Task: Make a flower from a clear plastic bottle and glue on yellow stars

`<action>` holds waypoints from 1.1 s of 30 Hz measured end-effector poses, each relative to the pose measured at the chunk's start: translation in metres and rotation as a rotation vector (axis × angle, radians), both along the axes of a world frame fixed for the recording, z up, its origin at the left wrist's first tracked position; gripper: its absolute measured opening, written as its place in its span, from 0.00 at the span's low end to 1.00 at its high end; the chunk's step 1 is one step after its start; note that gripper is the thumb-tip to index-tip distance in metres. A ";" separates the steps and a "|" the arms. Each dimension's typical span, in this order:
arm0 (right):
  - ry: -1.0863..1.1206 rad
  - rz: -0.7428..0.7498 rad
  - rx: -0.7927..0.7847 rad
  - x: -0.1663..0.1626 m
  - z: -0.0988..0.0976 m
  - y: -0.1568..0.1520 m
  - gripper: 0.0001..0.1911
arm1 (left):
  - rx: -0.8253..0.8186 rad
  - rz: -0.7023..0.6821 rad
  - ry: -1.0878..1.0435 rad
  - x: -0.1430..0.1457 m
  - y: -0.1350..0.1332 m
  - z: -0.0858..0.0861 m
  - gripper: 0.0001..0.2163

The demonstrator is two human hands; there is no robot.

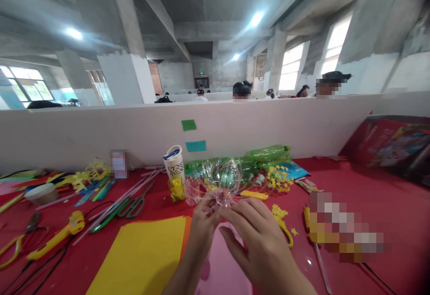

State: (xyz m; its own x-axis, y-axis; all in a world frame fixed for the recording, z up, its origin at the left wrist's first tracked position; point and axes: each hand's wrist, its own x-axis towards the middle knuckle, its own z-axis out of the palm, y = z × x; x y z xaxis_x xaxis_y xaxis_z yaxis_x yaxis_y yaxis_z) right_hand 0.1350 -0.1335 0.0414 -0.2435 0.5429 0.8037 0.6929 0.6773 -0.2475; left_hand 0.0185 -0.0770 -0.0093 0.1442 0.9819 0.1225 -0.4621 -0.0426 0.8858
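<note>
My left hand (202,227) and my right hand (258,236) meet above the red table (386,187), both pinching the base of a clear plastic bottle piece cut into curved strips (223,178). The strips bulge upward like a ball. Pink paper (218,263) lies under my hands, with yellow paper (144,254) to its left. Both hands have their fingers closed on the clear piece.
Green plastic bottles (265,154) lie behind. A paper cup (175,169), scissors (134,205), a yellow glue gun (58,234), straws, yellow paper stars (278,178) and cut-outs surround my hands. A white partition (101,133) backs the table; people sit beyond it.
</note>
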 end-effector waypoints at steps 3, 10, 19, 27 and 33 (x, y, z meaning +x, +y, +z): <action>-0.006 -0.022 0.024 0.000 -0.004 0.003 0.11 | 0.013 -0.031 -0.013 0.002 -0.003 0.003 0.16; -0.011 -0.031 0.132 -0.003 -0.008 0.006 0.09 | 0.009 0.051 0.169 0.002 -0.009 0.012 0.16; -0.142 0.003 0.117 -0.005 -0.025 0.014 0.14 | -0.009 0.071 0.185 -0.003 -0.005 0.012 0.13; -0.168 0.020 0.114 -0.007 -0.016 0.017 0.14 | 0.003 0.047 0.156 -0.006 0.000 0.014 0.17; -0.150 -0.041 0.193 -0.007 -0.002 0.002 0.16 | -0.034 0.110 -0.014 -0.010 0.002 0.009 0.16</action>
State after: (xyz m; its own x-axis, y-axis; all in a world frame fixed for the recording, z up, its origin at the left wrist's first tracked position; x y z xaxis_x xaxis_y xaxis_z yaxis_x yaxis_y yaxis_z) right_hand 0.1279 -0.1311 0.0398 -0.3493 0.3948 0.8498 0.7399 0.6726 -0.0084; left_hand 0.0085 -0.0748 -0.0002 0.0335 0.9953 0.0903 -0.4684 -0.0642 0.8812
